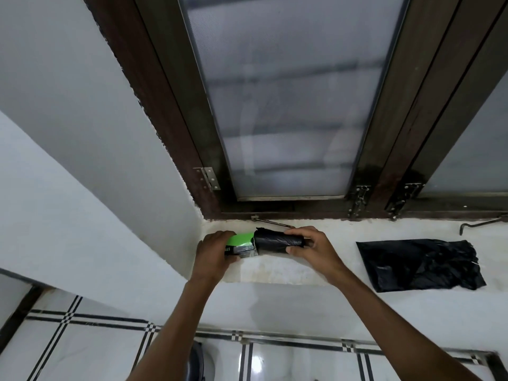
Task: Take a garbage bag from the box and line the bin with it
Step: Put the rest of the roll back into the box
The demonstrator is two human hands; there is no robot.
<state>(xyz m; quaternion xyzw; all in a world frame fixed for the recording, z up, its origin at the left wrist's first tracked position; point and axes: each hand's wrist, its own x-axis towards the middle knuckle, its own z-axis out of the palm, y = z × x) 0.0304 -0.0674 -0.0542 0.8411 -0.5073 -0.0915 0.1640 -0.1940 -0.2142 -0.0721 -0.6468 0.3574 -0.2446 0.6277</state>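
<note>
A small green and black box [241,244] of garbage bags lies on the white window sill [280,270]. My left hand [213,254] grips its left end. A black roll of bags [275,241] sticks out of the box's right end, and my right hand [313,250] holds that roll between thumb and fingers. A loose, flat black garbage bag [420,264] lies on the sill to the right of my hands. A dark rounded shape [196,361] shows at the bottom edge, and I cannot tell whether it is the bin.
A brown-framed window with frosted glass [288,105] rises right behind the sill. Metal latches [357,200] and a hook stay [483,224] sit along its base. A white wall [82,133] closes off the left side. Tiled floor with black stripes [110,339] lies below.
</note>
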